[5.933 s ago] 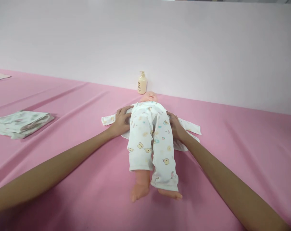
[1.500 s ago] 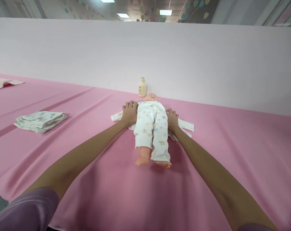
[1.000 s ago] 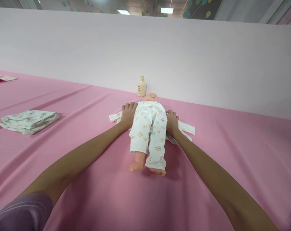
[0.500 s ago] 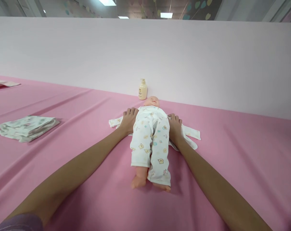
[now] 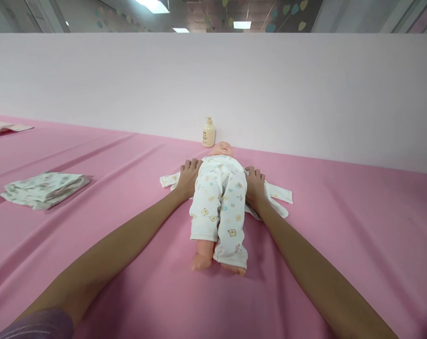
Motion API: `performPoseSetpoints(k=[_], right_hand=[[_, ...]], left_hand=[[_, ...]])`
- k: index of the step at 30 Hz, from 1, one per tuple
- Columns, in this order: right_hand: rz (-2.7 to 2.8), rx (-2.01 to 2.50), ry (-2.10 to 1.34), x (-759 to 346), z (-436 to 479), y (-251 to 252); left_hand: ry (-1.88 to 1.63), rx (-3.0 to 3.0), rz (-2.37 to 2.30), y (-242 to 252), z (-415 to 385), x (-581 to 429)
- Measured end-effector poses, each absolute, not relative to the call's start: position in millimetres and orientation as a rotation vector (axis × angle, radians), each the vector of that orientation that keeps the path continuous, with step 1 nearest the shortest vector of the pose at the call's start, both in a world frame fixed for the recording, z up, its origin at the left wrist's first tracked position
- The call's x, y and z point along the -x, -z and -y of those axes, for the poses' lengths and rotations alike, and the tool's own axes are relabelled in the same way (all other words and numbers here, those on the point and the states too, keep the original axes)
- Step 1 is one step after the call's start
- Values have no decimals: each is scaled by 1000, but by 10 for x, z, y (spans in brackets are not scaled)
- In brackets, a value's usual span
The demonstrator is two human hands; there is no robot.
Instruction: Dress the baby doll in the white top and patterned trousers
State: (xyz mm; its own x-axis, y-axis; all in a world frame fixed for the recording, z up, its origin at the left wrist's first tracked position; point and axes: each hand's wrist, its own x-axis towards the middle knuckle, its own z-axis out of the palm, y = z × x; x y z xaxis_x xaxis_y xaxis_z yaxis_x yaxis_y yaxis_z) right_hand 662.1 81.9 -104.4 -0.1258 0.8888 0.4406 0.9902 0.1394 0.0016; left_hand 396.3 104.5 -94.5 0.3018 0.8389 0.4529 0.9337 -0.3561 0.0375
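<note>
A baby doll (image 5: 222,149) lies on its back, head away from me and bare feet towards me. It wears white baby pants (image 5: 203,207) with small printed animals, drawn high up its body; one leg sits higher than the other. My left hand (image 5: 189,176) is closed at the left side of the waist, and my right hand (image 5: 255,186) is closed at the right side. Both seem to grip the pants' edge, though thumbs and inner fingers are hidden. A white baby shirt (image 5: 281,194) is spread beneath the doll, sleeves out to both sides.
A cream pump bottle (image 5: 208,134) stands behind the doll's head, close to the white wall (image 5: 305,94). Left on the pink sheet (image 5: 139,282) is a folded printed cloth (image 5: 45,188). A pale pink cloth (image 5: 4,128) lies at the far left.
The doll's legs have shifted slightly left and away from me. Both hands keep their places at the waist. The view has tilted up a little.
</note>
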Motion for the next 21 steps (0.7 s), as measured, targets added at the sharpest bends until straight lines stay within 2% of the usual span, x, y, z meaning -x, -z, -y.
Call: performPoseSetpoints(k=[21], right_hand=[[2040,1786,397,-6634,-792,1022]], left_hand=[[608,2253,1751,936,-1090,-3989]])
